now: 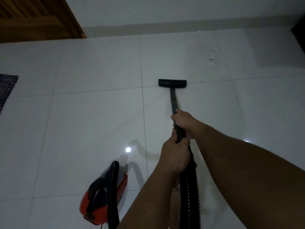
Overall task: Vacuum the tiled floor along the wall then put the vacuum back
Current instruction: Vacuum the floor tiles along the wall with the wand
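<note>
We grip the wand (pixel 173 103) with both hands, right (pixel 183 123) ahead of left (pixel 175 156); nozzle (pixel 172 82) sits mid-floor, short of the debris (pixel 212 58) by the wall. Hose (pixel 188 195) could tug and tip the canister (pixel 104 194).

The tiled floor (pixel 92 123) is glossy and smooth, pale, throwing back small bright spots of light low in the frame. The vacuum body (pixel 103 195) at the bottom looks like shiny red and black plastic. Its hose (pixel 189 192), lower right of centre, is black ribbed plastic with a slight sheen. The wand (pixel 173 100) and floor head (pixel 172 82) look like matt black plastic. At upper left the door (pixel 38 17) is warm brown wood, slatted. The wall (pixel 165 12) looks matt and painted. At the left edge a mat (pixel 7 90) seems dark woven cloth, rough.
</note>
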